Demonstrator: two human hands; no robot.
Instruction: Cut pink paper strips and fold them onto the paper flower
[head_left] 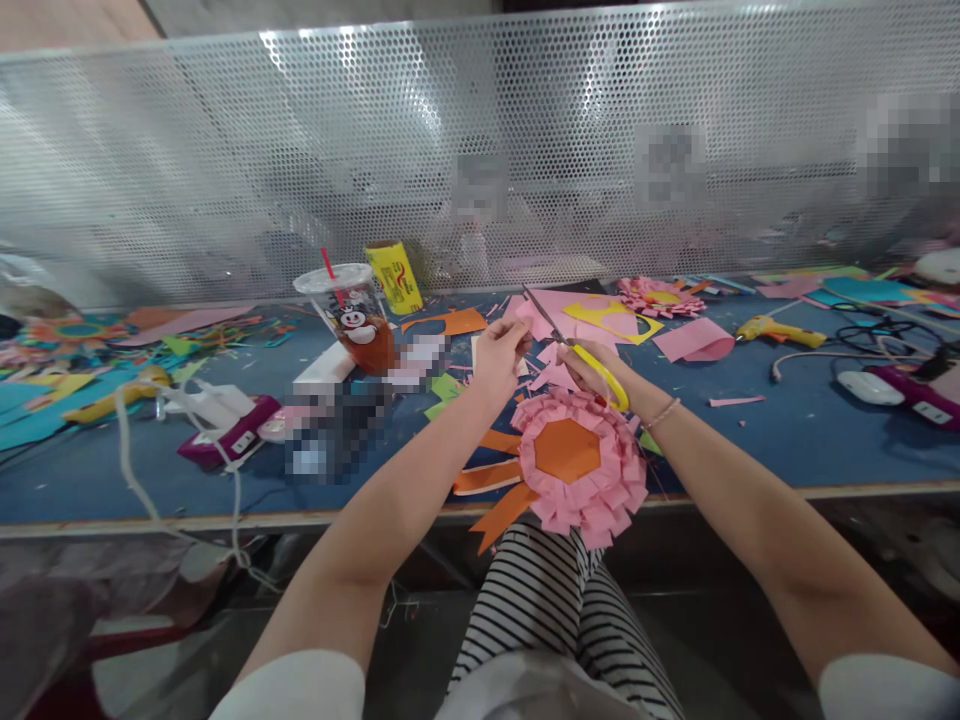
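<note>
In my right hand (589,372) is a pair of scissors (600,372) with yellow handles, its dark blades pointing up and to the left. My left hand (504,348) is closed in a pinch beside the blades, on what looks like a small piece of pink paper (535,318). Just below both hands, a pink paper rosette (551,490) with an orange centre (568,450) lies at the table's front edge, partly overhanging it. Orange paper ribbons (504,510) stick out from its left side. Pink paper scraps lie around and behind my hands.
A plastic cup (360,330) of brown drink with a red straw stands left, near a yellow box (395,278). Glue guns (780,331) and purple power strips (229,435) with cords lie on both sides. A perforated metal screen (480,130) rises behind the blue table (750,450).
</note>
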